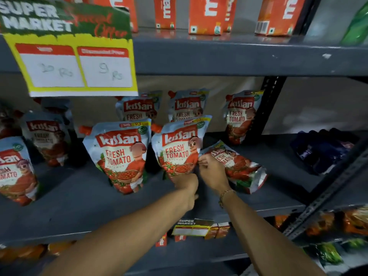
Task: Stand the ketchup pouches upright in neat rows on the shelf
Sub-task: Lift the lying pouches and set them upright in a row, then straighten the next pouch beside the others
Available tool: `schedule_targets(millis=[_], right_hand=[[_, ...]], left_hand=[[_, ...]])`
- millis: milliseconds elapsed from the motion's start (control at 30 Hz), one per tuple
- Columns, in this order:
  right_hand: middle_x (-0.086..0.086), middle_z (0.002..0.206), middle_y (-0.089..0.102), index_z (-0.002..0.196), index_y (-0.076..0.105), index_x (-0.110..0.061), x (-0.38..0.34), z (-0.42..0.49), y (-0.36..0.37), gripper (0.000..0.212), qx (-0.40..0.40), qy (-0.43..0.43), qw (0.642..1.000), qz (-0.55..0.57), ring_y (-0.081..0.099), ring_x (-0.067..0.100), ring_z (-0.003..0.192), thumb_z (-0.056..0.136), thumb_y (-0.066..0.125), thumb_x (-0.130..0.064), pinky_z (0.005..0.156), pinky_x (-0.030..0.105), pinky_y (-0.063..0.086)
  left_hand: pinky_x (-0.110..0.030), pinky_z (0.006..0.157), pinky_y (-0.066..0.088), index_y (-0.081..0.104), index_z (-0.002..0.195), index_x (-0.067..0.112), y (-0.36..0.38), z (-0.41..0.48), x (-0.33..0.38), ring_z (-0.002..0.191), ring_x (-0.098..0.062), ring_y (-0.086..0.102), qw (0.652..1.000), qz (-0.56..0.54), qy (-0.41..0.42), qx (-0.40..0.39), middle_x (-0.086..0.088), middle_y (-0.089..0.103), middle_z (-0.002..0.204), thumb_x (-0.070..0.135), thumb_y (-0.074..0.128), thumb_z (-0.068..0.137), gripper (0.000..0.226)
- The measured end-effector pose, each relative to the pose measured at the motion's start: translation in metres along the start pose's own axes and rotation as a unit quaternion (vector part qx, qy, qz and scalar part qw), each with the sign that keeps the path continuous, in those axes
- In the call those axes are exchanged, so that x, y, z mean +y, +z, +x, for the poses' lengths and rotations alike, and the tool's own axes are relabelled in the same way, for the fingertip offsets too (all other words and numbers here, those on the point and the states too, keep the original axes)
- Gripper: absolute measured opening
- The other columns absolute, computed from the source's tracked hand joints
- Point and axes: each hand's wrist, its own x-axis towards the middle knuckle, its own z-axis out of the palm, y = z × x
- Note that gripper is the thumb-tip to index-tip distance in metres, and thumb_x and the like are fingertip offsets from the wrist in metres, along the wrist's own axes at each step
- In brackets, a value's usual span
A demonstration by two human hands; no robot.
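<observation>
Righting 1 fallen pouch (pixel 237 166) on the shelf (pixel 79 196): right hand (pixel 213 172) fingers pinch its edge; left hand (pixel 186 184) closed at the upright pouch (pixel 177 150) base. Next: tip it upright into the row.

Tilted pouch (pixel 237 166) right of upright pouch (pixel 179 150)

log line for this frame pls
phase: straightening front row | left hand: at base of upright pouch | right hand: on tipped pouch | shelf: back row standing
</observation>
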Motion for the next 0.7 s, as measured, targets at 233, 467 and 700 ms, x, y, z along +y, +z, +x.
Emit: schedule_targets(millis=[233,467,700], right_hand=[[0.019,0.119,0.063,0.114,0.058,-0.002,0.035,0.052,-0.082,0.037,-0.042,0.071,0.959,-0.270,0.056,0.036,0.113,0.083,0.053,-0.021,0.097,0.040,0.046],[0.015,0.121,0.063,0.118,0.057,-0.001,0.058,0.070,-0.112,0.037,-0.179,0.188,0.958,-0.123,0.062,0.029,0.109,0.086,0.061,-0.020,0.084,0.030,0.051],[0.017,0.101,0.071,0.091,0.068,0.000,0.075,0.065,-0.116,0.028,-0.046,0.122,0.991,0.021,0.067,0.029,0.089,0.088,0.046,-0.018,0.071,0.029,0.052]], left_hand=[[-0.031,0.066,0.046,0.054,0.126,0.009,0.068,-0.002,0.016,0.071,-0.019,0.052,0.996,0.031,-0.039,-0.072,-0.010,0.060,0.096,0.021,0.047,0.096,0.034],[-0.041,0.104,0.041,0.048,0.134,0.001,0.093,0.009,0.006,0.133,-0.033,0.046,0.995,-0.053,-0.061,-0.063,-0.016,0.051,0.140,0.006,0.063,0.088,0.049],[-0.036,0.065,0.053,0.055,0.068,0.012,0.102,0.006,0.014,0.077,-0.025,0.060,0.993,0.020,0.112,0.038,-0.012,0.065,0.086,-0.002,0.071,0.077,0.023]])
